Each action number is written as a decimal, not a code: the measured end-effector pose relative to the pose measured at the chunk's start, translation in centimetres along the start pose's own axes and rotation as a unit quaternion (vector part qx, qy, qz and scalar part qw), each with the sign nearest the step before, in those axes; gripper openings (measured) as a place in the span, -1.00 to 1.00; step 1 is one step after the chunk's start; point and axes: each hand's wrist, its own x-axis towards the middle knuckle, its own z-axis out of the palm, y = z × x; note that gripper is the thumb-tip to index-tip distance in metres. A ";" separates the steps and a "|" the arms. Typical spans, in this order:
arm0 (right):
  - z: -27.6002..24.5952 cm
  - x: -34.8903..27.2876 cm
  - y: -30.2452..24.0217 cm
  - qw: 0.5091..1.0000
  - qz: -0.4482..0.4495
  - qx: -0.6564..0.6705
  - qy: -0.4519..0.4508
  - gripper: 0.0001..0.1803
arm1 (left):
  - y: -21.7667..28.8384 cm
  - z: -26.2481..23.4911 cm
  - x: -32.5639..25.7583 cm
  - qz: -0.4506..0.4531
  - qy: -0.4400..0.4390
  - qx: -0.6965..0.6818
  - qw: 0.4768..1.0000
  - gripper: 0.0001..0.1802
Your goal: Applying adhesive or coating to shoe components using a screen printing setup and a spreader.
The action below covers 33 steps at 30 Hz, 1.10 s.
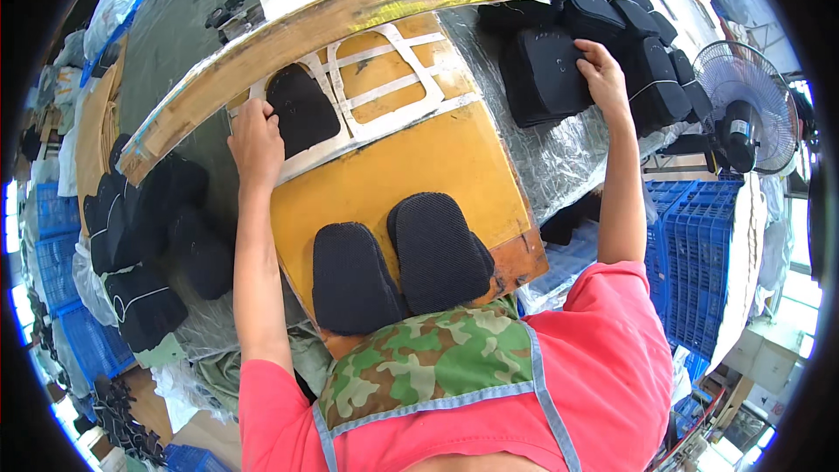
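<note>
My left hand (256, 144) is closed, its fingers curled at the left edge of a black fabric pad (302, 109) lying in one opening of a white frame (377, 133). Whatever those fingertips grip is hidden. The frame's other opening shows bare yellow board (384, 79). Over to the right, my right hand (603, 79) pinches the edge of the top black pad on a stack (549, 74). Close to my body, two small piles of black mesh pads, a left pile (351, 275) and a right pile (440, 249), rest on the yellow board.
A long wooden beam (350, 22) spans the far side of the frame. Tied black bundles (144, 297) sit at the left, with more tied stacks (655, 87) at the far right. A fan (743, 114) and blue crates (699, 253) stand beyond the table's right side.
</note>
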 end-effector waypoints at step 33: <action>5.9 -15.3 -17.8 0.898 -0.277 -0.168 -0.298 -0.35 | -10.5 -11.7 -17.8 -0.252 0.062 0.029 0.965 -0.68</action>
